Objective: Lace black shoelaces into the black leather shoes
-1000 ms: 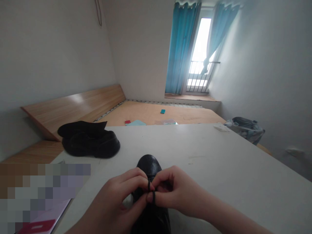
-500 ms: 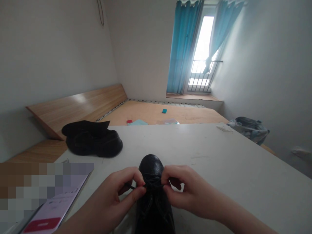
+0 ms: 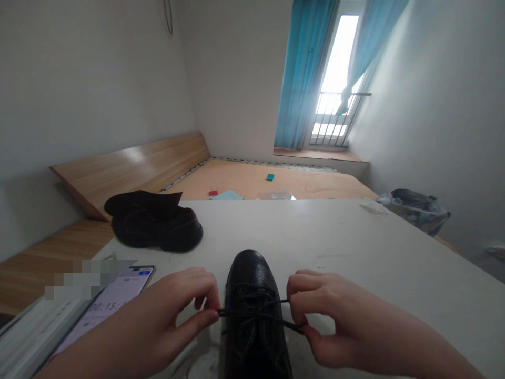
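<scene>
Okay, my left hand (image 3: 169,316) and right hand (image 3: 335,321) pinch the black lace (image 3: 272,310) tight between thumb and fingertips, one end each, across my black leather shoe (image 3: 250,273).

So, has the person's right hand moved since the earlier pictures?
Yes. The right hand has moved outward to the right, away from the black shoe, and it now pinches the lace beside the shoe.

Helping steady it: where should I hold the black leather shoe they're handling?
Probably the toe of the black leather shoe, from the far side: it points away from the person, whose left hand and right hand pull the black lace across its middle.
</scene>
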Action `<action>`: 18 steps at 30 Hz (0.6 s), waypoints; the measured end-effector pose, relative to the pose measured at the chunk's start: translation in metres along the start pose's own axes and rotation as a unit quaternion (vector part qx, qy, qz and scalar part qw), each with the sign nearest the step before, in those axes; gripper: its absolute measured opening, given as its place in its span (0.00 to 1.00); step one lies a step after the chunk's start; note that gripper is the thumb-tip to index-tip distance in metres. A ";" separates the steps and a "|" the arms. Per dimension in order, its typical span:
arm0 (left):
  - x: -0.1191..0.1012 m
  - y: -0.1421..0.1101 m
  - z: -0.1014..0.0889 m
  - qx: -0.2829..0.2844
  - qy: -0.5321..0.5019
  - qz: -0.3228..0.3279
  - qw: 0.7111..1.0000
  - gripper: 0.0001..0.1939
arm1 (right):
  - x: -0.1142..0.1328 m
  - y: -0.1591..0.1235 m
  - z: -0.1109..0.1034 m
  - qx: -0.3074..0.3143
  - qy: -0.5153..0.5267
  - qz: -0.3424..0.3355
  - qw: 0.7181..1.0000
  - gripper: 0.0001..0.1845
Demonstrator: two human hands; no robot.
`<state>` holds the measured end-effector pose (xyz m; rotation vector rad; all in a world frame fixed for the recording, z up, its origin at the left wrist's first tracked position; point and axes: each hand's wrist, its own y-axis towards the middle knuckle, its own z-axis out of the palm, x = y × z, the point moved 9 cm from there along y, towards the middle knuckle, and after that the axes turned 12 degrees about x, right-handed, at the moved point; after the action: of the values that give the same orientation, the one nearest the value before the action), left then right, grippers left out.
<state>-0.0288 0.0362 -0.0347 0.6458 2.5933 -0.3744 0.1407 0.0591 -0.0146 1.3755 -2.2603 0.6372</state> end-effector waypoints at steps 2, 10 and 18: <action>0.000 -0.001 0.000 0.007 0.012 0.005 1.000 0.08 | 0.001 -0.002 0.000 0.009 -0.009 0.007 1.000 0.12; -0.013 -0.002 -0.009 -0.031 0.046 0.020 0.998 0.06 | -0.009 -0.006 0.003 0.034 -0.018 0.074 0.996 0.09; -0.059 -0.012 -0.015 -0.160 0.089 0.119 0.976 0.08 | 0.004 0.000 -0.017 -0.133 0.054 0.011 0.990 0.06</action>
<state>0.0068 0.0084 0.0080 0.8914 2.6161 0.1834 0.1410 0.0658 0.0013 1.1608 -2.1836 0.3882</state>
